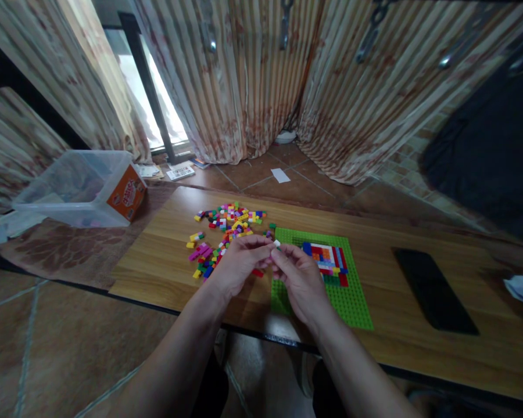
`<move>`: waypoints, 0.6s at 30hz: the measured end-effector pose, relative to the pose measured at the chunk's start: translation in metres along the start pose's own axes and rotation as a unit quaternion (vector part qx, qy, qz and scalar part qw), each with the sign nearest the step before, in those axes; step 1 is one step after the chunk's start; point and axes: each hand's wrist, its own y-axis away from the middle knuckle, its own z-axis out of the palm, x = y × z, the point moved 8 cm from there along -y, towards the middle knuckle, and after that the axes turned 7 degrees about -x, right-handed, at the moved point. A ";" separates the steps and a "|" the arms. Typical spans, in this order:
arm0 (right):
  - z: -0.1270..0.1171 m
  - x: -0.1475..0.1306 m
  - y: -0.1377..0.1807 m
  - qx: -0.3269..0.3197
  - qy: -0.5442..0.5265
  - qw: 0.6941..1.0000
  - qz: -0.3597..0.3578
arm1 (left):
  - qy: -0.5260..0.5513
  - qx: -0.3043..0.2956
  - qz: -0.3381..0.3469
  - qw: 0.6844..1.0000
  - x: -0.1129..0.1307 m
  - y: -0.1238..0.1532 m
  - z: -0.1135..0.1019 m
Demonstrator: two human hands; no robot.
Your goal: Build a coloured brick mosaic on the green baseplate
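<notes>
Where left hand (243, 258) and right hand (303, 277) meet: white brick (277, 244), at green plate's (356, 299) ten o'clock
Fingers (262, 253): pinching it, both hands
Loose bricks (239, 225): nine o'clock from it, on table (381, 296)

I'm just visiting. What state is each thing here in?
Left hand: fingertips closed together at the white piece.
Right hand: fingertips meeting the left's there.
White piece: pinched at the fingertips.
Loose bricks: scattered.
Green baseplate: flat, partly covered.
Built bricks: assembled on it.
Plastic bin: open-topped, upright.
Dark slab: lying flat.
Curtains: hanging, parted at the left.
</notes>
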 end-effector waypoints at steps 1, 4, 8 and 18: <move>0.000 0.000 0.000 0.001 0.008 1.000 -0.006 | -0.004 0.003 0.002 1.000 0.001 0.000 -0.001; 0.001 0.001 -0.001 -0.015 0.024 1.000 -0.012 | -0.007 0.008 -0.005 1.000 0.001 0.000 -0.002; 0.003 0.002 0.000 -0.033 0.027 0.999 -0.011 | 0.019 0.012 -0.024 0.999 0.000 0.002 -0.005; 0.002 0.009 -0.002 -0.028 0.037 0.999 -0.013 | 0.052 0.025 -0.068 0.996 -0.007 0.003 -0.011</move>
